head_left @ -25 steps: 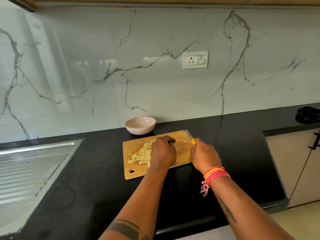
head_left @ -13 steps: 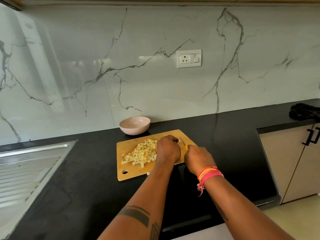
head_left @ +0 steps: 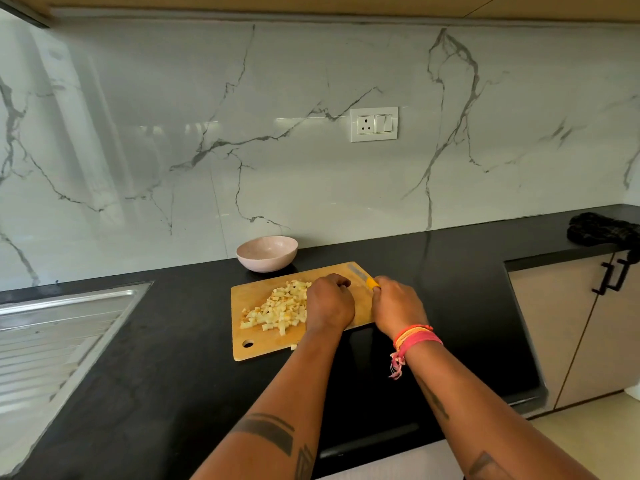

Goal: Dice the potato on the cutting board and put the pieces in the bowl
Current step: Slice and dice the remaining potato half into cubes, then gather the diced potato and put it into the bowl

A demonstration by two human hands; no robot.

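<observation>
Two bare forearms reach forward. The left hand [head_left: 329, 304] is curled knuckles-up; the right hand [head_left: 398, 304] is closed in a fist, threads around its wrist.

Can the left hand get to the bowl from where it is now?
Probably yes. The left hand rests on the cutting board, and the bowl sits just beyond the board's far edge with only bare counter between. The diced potato lies to its left, off that path.

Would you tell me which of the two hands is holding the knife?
The right hand, the one with pink and orange wrist threads, grips the yellow-handled knife. The left hand rests curled on the cutting board beside the diced potato.
</observation>
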